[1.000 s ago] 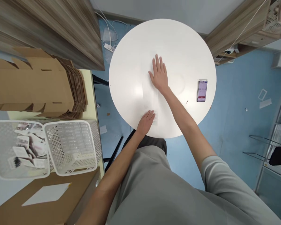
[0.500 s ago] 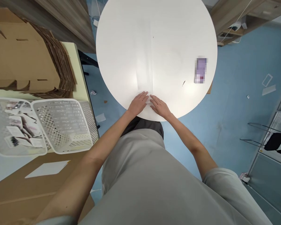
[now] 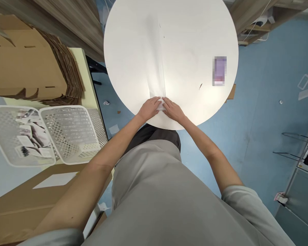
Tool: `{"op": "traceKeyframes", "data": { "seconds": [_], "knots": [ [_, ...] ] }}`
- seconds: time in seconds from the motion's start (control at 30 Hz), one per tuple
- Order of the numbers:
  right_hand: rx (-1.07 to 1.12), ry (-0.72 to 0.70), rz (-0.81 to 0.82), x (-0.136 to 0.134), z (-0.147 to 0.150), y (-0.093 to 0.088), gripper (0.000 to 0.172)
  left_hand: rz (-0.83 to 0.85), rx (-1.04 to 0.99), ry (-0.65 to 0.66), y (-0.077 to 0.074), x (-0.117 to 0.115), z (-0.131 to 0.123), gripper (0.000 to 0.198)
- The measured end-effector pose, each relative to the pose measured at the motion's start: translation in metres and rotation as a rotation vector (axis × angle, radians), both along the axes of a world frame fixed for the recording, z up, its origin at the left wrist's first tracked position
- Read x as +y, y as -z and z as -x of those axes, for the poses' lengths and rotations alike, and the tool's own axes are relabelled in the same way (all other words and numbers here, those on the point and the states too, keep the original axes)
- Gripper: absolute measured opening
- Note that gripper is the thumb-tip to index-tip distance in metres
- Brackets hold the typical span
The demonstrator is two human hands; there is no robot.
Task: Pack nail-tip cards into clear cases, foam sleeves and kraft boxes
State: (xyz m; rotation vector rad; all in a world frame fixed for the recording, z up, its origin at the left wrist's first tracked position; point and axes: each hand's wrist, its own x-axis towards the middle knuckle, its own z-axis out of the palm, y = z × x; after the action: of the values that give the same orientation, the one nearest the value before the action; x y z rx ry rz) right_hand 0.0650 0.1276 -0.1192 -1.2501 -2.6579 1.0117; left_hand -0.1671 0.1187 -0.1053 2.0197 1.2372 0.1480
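Observation:
A long, thin strip of translucent plastic film (image 3: 156, 65) runs down the white round table (image 3: 195, 41) toward me. Its near end is bunched into a small folded piece between my two hands. My left hand (image 3: 150, 107) grips the left side of that end, its fingers bent over the film. From the right, my right hand (image 3: 173, 109) grips the same end, fingertips close to those of the left. Both hands rest low over the table's near edge. The thumbs and the underside of the folded film are partly hidden.
A blurred purple item (image 3: 219, 71) lies on the table's right side. At left, flattened cardboard boxes (image 3: 28, 65) are stacked near two white plastic baskets (image 3: 70, 107) holding packets and clear wrapping. Paper scraps (image 3: 114, 129) lie on the blue floor (image 3: 256, 92).
Both hands have stayed on the film's near end and come slightly closer to its folded part. The film now looks more rippled and raised. The whole view has shifted a little.

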Motion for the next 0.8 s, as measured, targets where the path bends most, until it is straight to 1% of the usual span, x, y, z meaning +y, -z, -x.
{"op": "traceKeyframes", "data": {
  "seconds": [0.1, 0.23, 0.37, 0.4, 0.43, 0.53, 0.57, 0.63, 0.73, 0.8],
  "knots": [
    [-0.002, -0.023, -0.007, 0.0, -0.001, 0.001, 0.05, 0.019, -0.032, -0.035, 0.001, 0.0, 0.001, 0.066],
    [0.022, -0.038, -0.008, 0.009, -0.009, -0.007, 0.06, 0.094, -0.08, -0.112, 0.0, 0.002, 0.006, 0.071],
    [0.013, -0.136, 0.029, 0.023, -0.018, -0.016, 0.079, 0.15, -0.085, -0.117, -0.003, 0.006, 0.009, 0.074],
    [0.003, -0.162, 0.04, 0.026, -0.019, -0.016, 0.082, 0.155, -0.081, -0.118, -0.003, 0.007, 0.009, 0.075],
    [-0.01, -0.177, 0.046, 0.028, -0.019, -0.016, 0.081, 0.16, -0.075, -0.123, -0.003, 0.009, 0.009, 0.075],
    [-0.046, -0.164, 0.049, 0.031, -0.017, -0.013, 0.063, 0.192, -0.064, -0.147, -0.003, 0.012, 0.007, 0.076],
    [-0.055, -0.152, 0.047, 0.031, -0.015, -0.012, 0.059, 0.205, -0.064, -0.154, -0.003, 0.013, 0.007, 0.076],
    [-0.064, -0.125, 0.044, 0.03, -0.012, -0.011, 0.058, 0.219, -0.07, -0.169, -0.006, 0.012, 0.006, 0.074],
    [-0.058, -0.082, 0.038, 0.031, -0.01, -0.012, 0.058, 0.2, -0.071, -0.213, -0.014, 0.005, 0.007, 0.068],
    [-0.048, -0.061, 0.035, 0.034, -0.01, -0.014, 0.056, 0.19, -0.066, -0.242, -0.019, -0.003, 0.009, 0.075]
  ]
}}
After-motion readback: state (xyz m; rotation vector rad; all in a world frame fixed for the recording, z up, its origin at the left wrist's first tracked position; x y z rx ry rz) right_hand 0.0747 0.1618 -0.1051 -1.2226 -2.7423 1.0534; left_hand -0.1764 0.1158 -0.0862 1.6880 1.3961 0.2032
